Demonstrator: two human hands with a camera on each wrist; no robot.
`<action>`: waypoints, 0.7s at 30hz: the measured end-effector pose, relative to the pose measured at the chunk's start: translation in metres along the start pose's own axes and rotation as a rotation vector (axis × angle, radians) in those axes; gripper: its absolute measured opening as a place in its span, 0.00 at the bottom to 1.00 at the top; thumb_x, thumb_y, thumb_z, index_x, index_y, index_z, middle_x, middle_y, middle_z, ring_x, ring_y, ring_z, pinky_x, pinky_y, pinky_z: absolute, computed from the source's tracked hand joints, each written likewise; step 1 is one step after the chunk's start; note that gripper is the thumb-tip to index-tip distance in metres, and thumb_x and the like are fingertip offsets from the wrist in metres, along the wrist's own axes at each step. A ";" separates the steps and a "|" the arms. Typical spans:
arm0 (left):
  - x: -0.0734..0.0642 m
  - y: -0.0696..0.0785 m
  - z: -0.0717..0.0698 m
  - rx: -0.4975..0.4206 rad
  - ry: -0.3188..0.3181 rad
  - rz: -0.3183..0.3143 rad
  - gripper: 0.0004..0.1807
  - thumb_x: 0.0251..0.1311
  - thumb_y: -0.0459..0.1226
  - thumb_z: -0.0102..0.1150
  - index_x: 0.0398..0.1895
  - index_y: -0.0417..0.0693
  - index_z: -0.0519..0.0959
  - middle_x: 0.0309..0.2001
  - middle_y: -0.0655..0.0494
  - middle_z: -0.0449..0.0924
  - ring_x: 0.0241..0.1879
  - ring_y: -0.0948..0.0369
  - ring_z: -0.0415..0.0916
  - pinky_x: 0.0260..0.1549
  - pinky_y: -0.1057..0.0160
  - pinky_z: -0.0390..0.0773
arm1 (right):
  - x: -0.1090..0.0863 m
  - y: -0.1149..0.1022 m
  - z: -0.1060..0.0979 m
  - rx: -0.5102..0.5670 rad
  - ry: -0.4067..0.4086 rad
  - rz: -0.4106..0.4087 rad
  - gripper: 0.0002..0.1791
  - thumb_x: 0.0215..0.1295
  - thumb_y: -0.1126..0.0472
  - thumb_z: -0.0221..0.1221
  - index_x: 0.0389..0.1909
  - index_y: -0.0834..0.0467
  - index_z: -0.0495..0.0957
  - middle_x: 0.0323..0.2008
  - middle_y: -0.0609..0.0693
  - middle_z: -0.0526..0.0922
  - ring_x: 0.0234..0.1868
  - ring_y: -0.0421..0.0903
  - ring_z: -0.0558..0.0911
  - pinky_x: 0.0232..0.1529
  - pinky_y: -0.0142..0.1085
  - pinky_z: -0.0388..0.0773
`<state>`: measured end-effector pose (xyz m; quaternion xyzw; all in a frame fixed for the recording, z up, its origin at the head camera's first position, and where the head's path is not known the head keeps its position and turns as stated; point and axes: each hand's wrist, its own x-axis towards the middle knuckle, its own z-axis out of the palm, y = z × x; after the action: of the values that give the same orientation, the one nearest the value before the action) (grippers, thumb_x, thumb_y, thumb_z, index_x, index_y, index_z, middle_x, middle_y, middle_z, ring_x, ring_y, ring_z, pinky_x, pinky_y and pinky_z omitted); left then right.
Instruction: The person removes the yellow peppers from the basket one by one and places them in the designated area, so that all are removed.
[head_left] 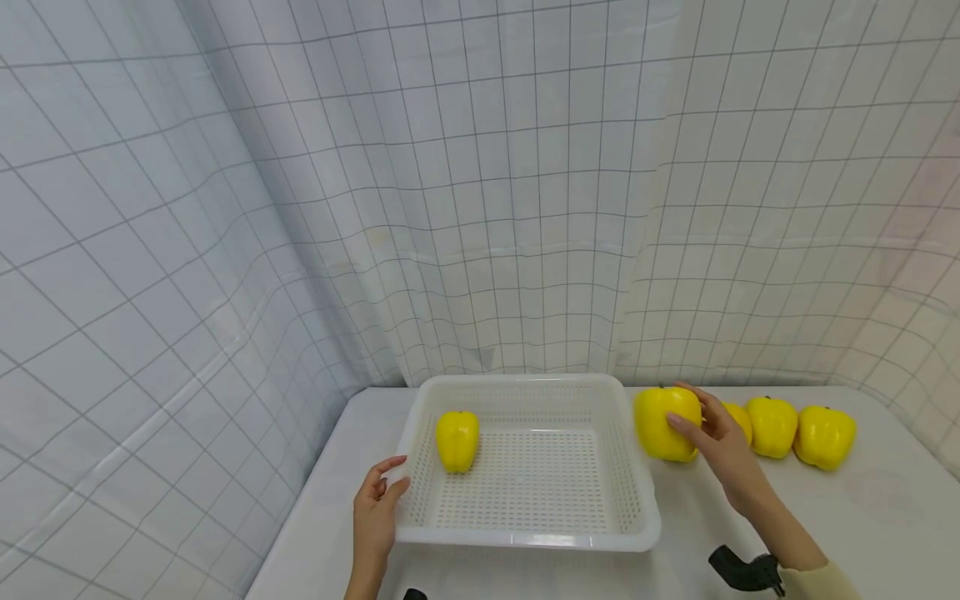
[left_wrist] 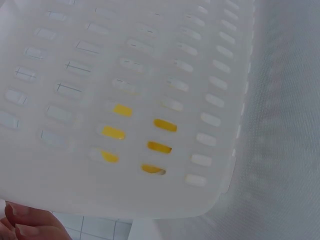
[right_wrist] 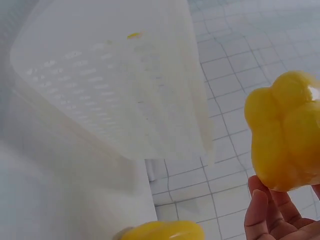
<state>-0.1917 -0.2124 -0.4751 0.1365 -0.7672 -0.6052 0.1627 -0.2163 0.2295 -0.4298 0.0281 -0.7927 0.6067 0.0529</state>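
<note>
A white perforated plastic basket (head_left: 525, 539) stands on the table with one yellow bell pepper (head_left: 457, 442) in its left part. My left hand (head_left: 377, 504) grips the basket's left rim between thumb and fingers. In the left wrist view, fingertips (left_wrist: 35, 222) show at the basket's edge, and yellow shows through its slots. My right hand (head_left: 723, 446) holds another yellow bell pepper (head_left: 663, 423) just right of the basket, thumb on its near side. The right wrist view shows that bell pepper (right_wrist: 287, 132) raised off the table, beside the basket wall (right_wrist: 165, 100).
Further yellow bell peppers (head_left: 772, 426) stand in a row on the white table (head_left: 877, 508) to the right, partly behind my right hand. Grid-patterned white curtains (head_left: 525, 208) close off the back and sides. A black strap piece (head_left: 742, 571) sits at the right wrist.
</note>
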 end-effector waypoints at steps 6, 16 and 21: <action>0.000 0.001 0.001 -0.002 0.004 0.007 0.16 0.61 0.31 0.55 0.53 0.43 0.77 0.29 0.53 0.70 0.25 0.62 0.56 0.26 0.69 0.58 | -0.002 0.013 -0.010 -0.026 0.001 0.072 0.38 0.67 0.44 0.54 0.72 0.53 0.53 0.63 0.60 0.61 0.49 0.44 0.71 0.44 0.29 0.71; -0.001 0.001 0.001 -0.007 0.005 0.008 0.16 0.62 0.31 0.54 0.53 0.43 0.77 0.39 0.47 0.74 0.32 0.62 0.60 0.33 0.69 0.59 | 0.001 0.054 -0.023 -0.165 -0.046 0.170 0.41 0.63 0.40 0.56 0.72 0.54 0.54 0.64 0.65 0.60 0.55 0.54 0.71 0.45 0.42 0.74; 0.000 0.000 0.001 -0.007 0.007 0.007 0.16 0.62 0.31 0.54 0.53 0.42 0.77 0.42 0.45 0.75 0.30 0.62 0.58 0.37 0.67 0.59 | -0.006 0.057 -0.025 -0.190 -0.083 0.207 0.44 0.62 0.40 0.57 0.71 0.59 0.54 0.64 0.68 0.60 0.57 0.60 0.68 0.48 0.45 0.73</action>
<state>-0.1918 -0.2116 -0.4755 0.1357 -0.7651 -0.6067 0.1679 -0.2151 0.2686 -0.4783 -0.0338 -0.8467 0.5295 -0.0403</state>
